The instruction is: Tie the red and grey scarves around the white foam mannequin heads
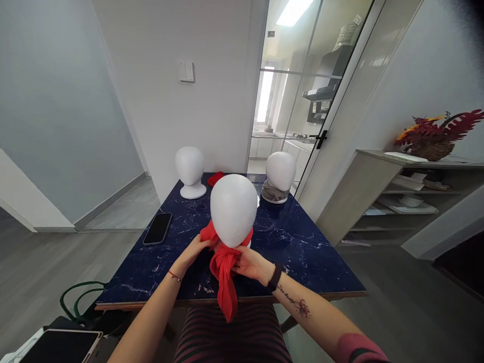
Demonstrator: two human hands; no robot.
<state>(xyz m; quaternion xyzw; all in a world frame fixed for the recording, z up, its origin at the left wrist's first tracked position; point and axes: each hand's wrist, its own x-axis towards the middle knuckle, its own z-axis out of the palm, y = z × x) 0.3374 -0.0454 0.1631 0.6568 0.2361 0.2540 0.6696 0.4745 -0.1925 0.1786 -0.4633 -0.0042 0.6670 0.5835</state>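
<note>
A white foam mannequin head (232,206) stands upright near the middle of the table. Around its neck goes a red scarf (226,287), gathered at the front, with its tail hanging over the table's front edge. At the left side of the neck, my left hand (194,249) is closed on a fold of the scarf; its fingertips are partly hidden in the cloth. My right hand (251,263) grips the scarf just right of the gathered part, below the chin, with some fingers behind the cloth.
On the dark blue marbled table (302,252) lie a phone (158,229) at left and a red cloth (215,179) at the back. Two more foam heads stand behind: a bare one (189,165) and one (280,170) with a grey-brown scarf (274,192). A shelf (340,196) stands right.
</note>
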